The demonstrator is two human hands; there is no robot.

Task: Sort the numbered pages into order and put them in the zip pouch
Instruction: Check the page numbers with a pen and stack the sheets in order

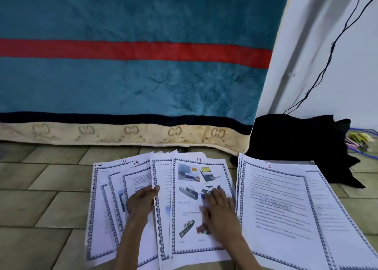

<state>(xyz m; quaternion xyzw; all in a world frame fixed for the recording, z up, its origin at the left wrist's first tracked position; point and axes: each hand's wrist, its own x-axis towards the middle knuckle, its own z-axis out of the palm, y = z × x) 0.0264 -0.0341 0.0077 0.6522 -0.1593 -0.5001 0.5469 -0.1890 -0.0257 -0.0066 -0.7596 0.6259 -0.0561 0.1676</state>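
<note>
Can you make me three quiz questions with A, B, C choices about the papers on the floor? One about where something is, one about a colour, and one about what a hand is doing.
1. Where is page 6?
A. left of page 14
B. right of page 14
C. on the blanket

2. What colour is the wide stripe across the blanket?
A. yellow
B. green
C. red

3. What is the right hand doing?
A. lying flat on page 14
B. holding a pen
C. lifted in the air

Answers:
1 B, page 6 lies right of page 14.
2 C, the band across the blue is red.
3 A, its fingers are spread on the sheet.
</note>
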